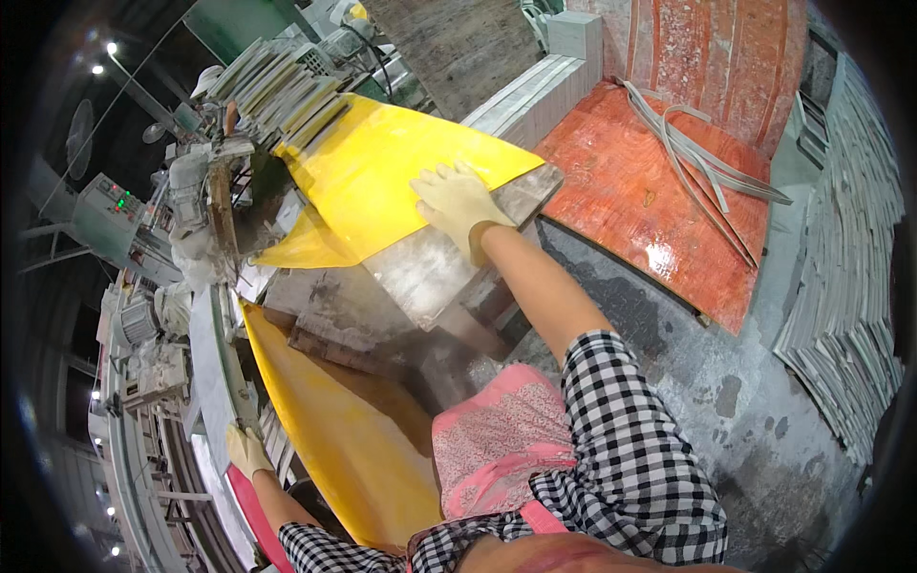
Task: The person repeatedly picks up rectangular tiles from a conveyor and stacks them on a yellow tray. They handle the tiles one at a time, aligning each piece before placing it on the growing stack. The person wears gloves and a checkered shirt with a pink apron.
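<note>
Both of my hands wear pale cream gloves. My right hand (460, 205) lies with its fingers spread on a yellow sheet (377, 158), close to the sheet's right part. Beneath that sheet is a worn grey board (420, 277), whose near edge shows. Low on the left, my left hand (248, 451) is closed on the near edge of a long grey slab (212, 363) beside the machine. Its fingertips are partly hidden. A second yellow sheet (334, 439) hangs in a curve between my left arm and my body.
Stacked stone strips (277, 91) stand behind the yellow sheet. On the right are an orange-red board (659, 205) with pale straps (688, 158) and a tall stack of thin slabs (841, 277). The machine (181, 210) and a green-lit control box (117, 215) are at left.
</note>
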The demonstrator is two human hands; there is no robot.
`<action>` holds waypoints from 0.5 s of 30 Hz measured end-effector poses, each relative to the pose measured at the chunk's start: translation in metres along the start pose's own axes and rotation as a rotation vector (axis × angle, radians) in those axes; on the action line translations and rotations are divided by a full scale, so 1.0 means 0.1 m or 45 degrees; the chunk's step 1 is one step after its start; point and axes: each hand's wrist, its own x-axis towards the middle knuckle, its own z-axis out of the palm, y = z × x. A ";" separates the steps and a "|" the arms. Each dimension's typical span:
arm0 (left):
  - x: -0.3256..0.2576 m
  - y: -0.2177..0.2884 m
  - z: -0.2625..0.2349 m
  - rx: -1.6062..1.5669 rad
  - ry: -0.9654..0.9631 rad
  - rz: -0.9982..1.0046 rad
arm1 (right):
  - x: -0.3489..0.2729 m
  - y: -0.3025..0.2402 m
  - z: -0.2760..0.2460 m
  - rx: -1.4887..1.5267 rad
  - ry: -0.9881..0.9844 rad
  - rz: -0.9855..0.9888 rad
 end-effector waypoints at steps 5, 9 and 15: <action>0.07 -0.16 0.19 0.120 0.071 0.081 | 0.01 -0.08 0.05 0.046 0.066 0.002; 0.09 -0.25 0.29 0.136 0.109 0.067 | 0.01 -0.09 0.07 0.063 0.087 0.005; 0.06 -0.22 0.30 0.108 0.146 0.060 | -0.01 -0.09 0.06 0.085 0.181 -0.023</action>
